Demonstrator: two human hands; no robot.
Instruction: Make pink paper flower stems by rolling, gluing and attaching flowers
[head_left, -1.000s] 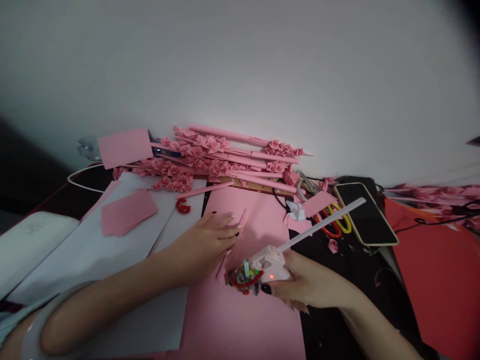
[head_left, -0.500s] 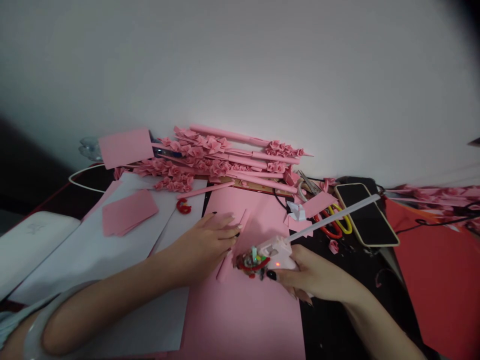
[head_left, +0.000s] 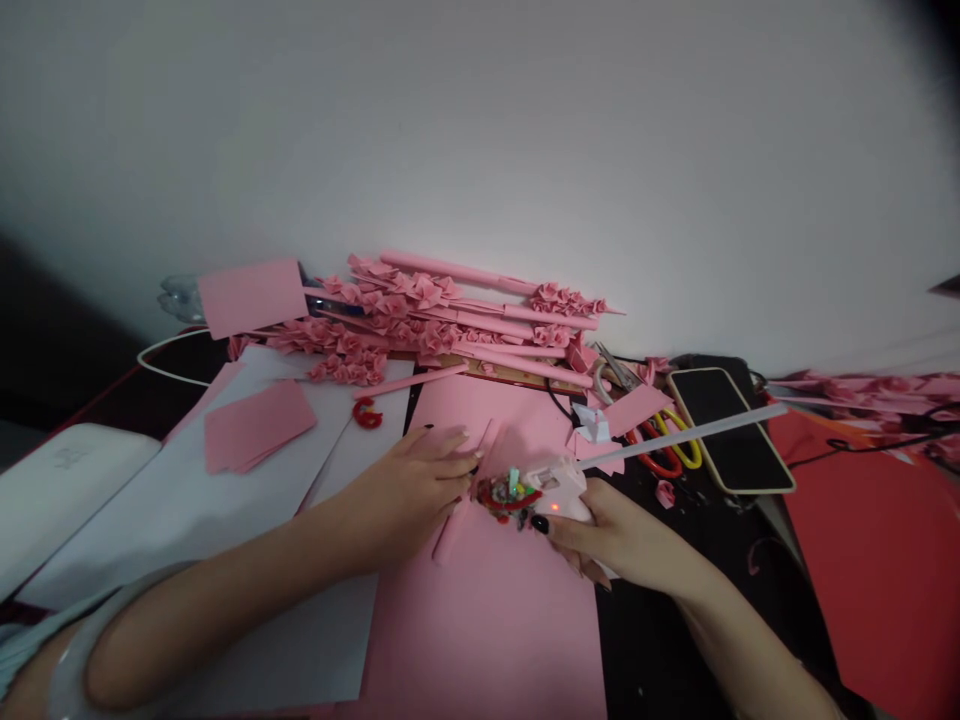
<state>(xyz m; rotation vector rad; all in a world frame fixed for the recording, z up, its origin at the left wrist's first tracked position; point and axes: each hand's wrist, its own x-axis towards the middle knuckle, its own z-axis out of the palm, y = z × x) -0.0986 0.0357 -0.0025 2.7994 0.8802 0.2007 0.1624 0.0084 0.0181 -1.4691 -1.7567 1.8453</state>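
Note:
My left hand point(head_left: 420, 485) lies with its fingers stretched out over a rolled pink paper tube point(head_left: 448, 540), which rests slantwise on a large pink sheet point(head_left: 487, 640). Its fingers hide the middle of the tube. In my right hand point(head_left: 615, 535) is a white hot glue gun point(head_left: 564, 492) with a small lit orange light and red and green decoration near its front. A long translucent glue stick point(head_left: 682, 437) sticks out of its back. The nozzle points left, close to the tube and my left fingertips; whether it touches the paper is hidden.
Pink paper flower stems point(head_left: 420, 295) are piled against the wall. Scissors point(head_left: 675, 440) and a phone point(head_left: 731, 430) lie at right, beside red paper point(head_left: 877, 560). Small pink cards point(head_left: 259, 425) rest on white sheets point(head_left: 285, 640) at left, near a white box point(head_left: 75, 490).
My right hand has shifted the glue gun slightly upward, away from me, and its glue stick now lies at a flatter slant. My left hand stays where it was on the tube.

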